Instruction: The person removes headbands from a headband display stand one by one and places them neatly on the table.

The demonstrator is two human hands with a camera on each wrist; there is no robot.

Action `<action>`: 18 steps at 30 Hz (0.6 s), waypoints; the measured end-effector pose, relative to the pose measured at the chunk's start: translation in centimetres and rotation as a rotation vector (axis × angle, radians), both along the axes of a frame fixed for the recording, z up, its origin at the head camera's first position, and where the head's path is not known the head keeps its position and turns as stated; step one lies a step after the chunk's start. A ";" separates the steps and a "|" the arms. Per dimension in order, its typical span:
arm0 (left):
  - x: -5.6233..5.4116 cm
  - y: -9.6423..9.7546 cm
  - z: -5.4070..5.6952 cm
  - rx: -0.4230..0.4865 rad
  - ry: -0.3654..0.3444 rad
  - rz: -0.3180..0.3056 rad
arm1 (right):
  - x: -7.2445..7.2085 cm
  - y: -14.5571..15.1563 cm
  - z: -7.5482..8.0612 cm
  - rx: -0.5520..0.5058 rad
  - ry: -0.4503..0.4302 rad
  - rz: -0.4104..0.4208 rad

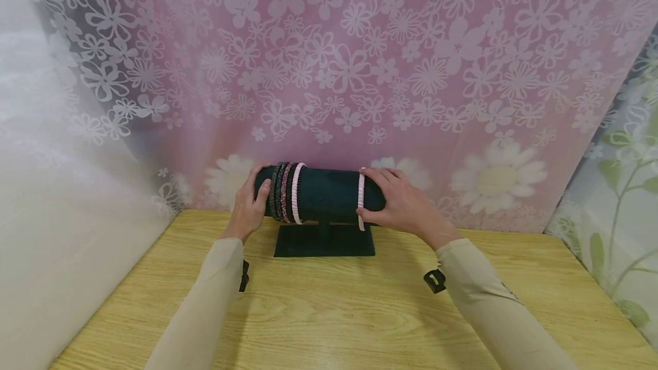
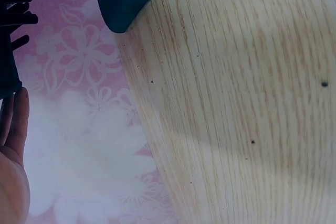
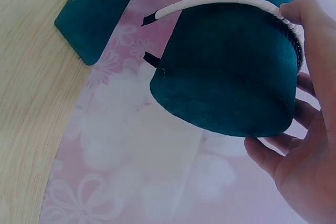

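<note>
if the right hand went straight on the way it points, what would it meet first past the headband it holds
Probably the other pale headband farther along the dark roll, though the right hand angles partly toward the curtain and depth is unclear.

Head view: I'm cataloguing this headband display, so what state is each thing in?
Display stand: upright on the table, its roll horizontal
Left headbands: around the roll, side by side
Right pink headband: around the roll, apart from the others
Left hand: gripping the roll's left end
Right hand: holding the right pink headband
Patterned curtain: hanging behind the table
</note>
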State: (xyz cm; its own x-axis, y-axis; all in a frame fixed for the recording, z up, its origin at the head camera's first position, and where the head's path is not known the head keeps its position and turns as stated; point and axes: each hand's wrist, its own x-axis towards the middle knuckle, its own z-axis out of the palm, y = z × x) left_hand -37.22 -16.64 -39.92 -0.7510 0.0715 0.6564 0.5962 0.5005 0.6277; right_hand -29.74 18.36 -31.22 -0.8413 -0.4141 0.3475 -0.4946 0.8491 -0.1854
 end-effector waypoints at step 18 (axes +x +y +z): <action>0.2 0.0 0.2 -0.010 0.020 -0.009 | 0.3 1.2 -0.1 -0.017 0.005 0.011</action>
State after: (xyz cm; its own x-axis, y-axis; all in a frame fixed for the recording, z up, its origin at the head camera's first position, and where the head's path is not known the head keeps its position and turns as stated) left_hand -37.06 -16.65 -39.75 -0.7367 0.0845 0.6709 0.6134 0.5010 0.6105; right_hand -29.44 19.58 -31.33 -0.8350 -0.4171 0.3589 -0.5046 0.8406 -0.1970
